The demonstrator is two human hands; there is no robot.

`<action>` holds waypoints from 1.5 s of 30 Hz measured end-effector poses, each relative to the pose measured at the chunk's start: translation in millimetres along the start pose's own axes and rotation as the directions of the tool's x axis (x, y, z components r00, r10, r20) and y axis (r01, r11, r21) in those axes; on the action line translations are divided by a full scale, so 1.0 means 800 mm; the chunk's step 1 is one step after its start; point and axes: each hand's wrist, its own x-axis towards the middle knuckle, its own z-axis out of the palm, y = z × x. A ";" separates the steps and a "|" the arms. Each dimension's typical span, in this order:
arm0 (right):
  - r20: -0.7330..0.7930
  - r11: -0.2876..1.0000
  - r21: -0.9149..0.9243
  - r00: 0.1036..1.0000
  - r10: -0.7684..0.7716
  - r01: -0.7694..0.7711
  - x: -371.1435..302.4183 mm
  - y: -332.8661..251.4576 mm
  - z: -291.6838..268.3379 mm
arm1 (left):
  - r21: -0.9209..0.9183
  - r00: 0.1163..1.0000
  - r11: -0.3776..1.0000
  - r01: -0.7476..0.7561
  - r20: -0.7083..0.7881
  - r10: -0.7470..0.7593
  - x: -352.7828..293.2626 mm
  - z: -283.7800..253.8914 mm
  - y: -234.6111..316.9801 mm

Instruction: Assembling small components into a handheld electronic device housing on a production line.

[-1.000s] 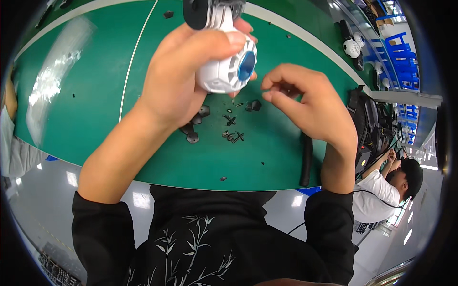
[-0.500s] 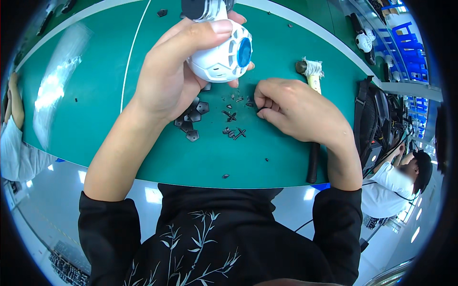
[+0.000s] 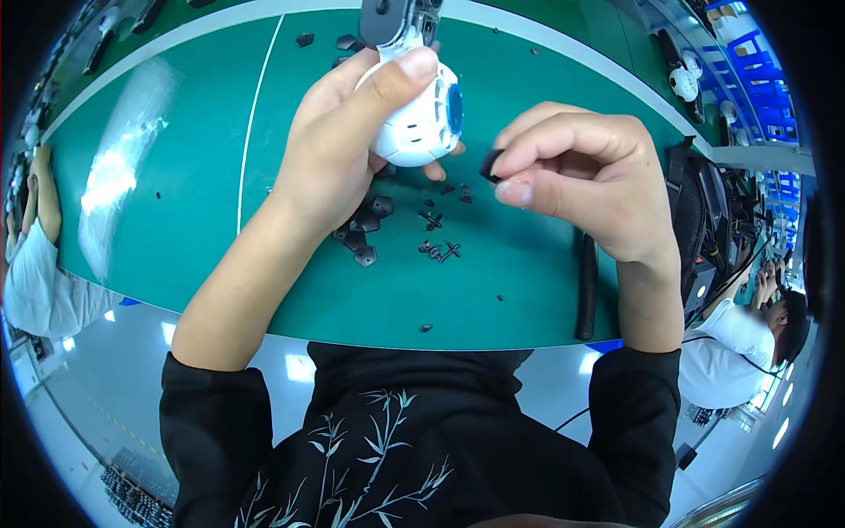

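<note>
In my left hand (image 3: 330, 150), raised over the table, is a white ball-shaped device (image 3: 409, 132) with slotted openings and a blue disc (image 3: 454, 110) on its right side. A dark and clear part (image 3: 387, 22) rises from its top. My right hand (image 3: 607, 167) pinches a small black piece (image 3: 491, 165) between thumb and fingers, a short way right of the ball. Below the left hand lies a pile of black pentagon pieces (image 3: 365, 255). Beside them are black cross-shaped bits (image 3: 431, 220) and small scraps. A hammer's dark handle (image 3: 587, 290) shows below my right hand, which hides its head.
The green table (image 3: 202, 255) carries a shiny clear sheet (image 3: 123, 167) at left. A black bag (image 3: 691, 211) with cables lies at the right edge. White-and-black balls (image 3: 684, 85) sit beyond the far right. One person (image 3: 44, 273) sits at left, another (image 3: 726, 334) at right.
My right hand has lifted off the table with the small black piece and come nearer the ball. The ball has turned slightly, its blue disc now seen more edge-on.
</note>
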 end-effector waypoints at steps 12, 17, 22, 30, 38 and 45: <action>-0.203 0.984 0.174 0.977 0.072 -0.036 -0.009 -0.002 0.024 | 0.241 0.990 0.960 -0.143 0.023 0.142 -0.015 0.021 -0.014; -0.202 0.986 0.166 0.979 0.042 -0.008 -0.010 0.001 0.033 | 0.265 0.993 0.958 -0.115 0.002 0.118 -0.018 0.025 -0.013; -0.205 0.979 0.202 0.976 0.071 -0.028 -0.008 0.005 0.035 | 0.284 0.987 0.947 -0.153 0.001 0.160 -0.017 0.025 -0.017; -0.252 0.962 0.259 0.956 0.149 -0.082 -0.009 -0.003 0.030 | 0.217 0.964 0.951 -0.221 0.196 0.179 -0.018 0.023 -0.019; -0.130 0.961 0.196 0.966 0.222 -0.194 -0.006 -0.002 0.009 | -0.029 0.975 0.999 -0.028 0.218 0.033 -0.003 0.004 -0.017; 0.107 0.847 -0.526 0.994 -0.030 0.082 0.002 0.036 0.023 | -0.250 0.990 0.967 -0.044 0.117 0.075 0.008 -0.015 0.007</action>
